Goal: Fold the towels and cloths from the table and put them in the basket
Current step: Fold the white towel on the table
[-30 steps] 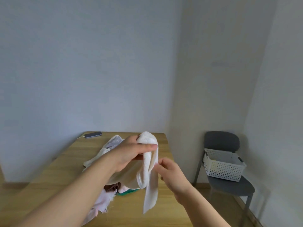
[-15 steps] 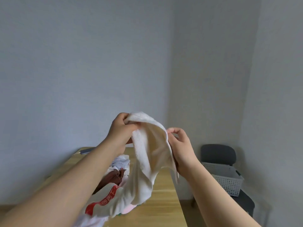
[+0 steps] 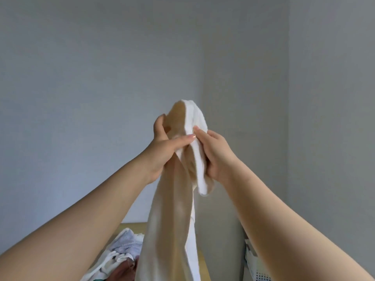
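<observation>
Right, we have the cream-white towel [image 3: 174, 216] held high, both hands meeting near the centre of the frame. Our left hand [image 3: 162, 151] is closed around the bunched upper part, thumb and forefinger pinching the edge; our right hand [image 3: 215, 157] is closed on the white hem at three o'clock of it, fingertips nearly touching the left's. The towel hangs in a long twisted rope down towards six o'clock, above the heap of cloths [image 3: 123, 252] on the wooden table [image 3: 138, 227].

To do this well, we'd judge the hands should slide apart along the top hem to find the two corners, letting the weight untwist the cloth (a gentle shake should help) before any fold.

The white basket [image 3: 252, 260] peeks in at four o'clock, low right, well apart from the towel. No readable writing or brand shows anywhere now.
</observation>
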